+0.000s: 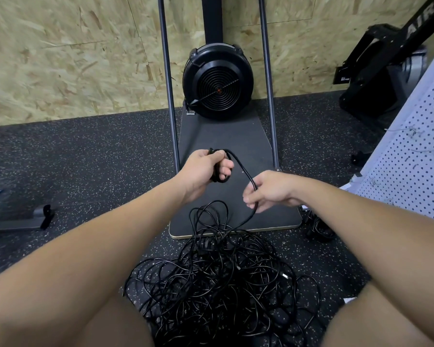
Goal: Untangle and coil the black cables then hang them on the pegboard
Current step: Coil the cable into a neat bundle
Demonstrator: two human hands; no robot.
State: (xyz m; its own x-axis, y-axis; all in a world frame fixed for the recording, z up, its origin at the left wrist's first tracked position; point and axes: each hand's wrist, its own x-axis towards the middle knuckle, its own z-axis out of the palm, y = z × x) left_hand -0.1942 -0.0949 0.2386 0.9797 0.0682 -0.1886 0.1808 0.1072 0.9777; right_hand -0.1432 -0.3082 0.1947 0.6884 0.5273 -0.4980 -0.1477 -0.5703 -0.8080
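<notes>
Left hand (206,169) gripping small cable coil (222,177), right hand (268,191) pinching the cable (246,171), tangled cable pile (218,284) below, white pegboard (411,159) at right

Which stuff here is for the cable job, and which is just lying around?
For the job:
left hand gripping the cable
right hand pinching that cable
tangled cable pile
pegboard

Just lying about:
fan machine
black board under it
rowing machine

Chipboard wall (60,58) across the top, black speckled rubber floor (85,159) below, black fan machine (217,81) upper centre, dark platform (226,136) beneath it
</notes>
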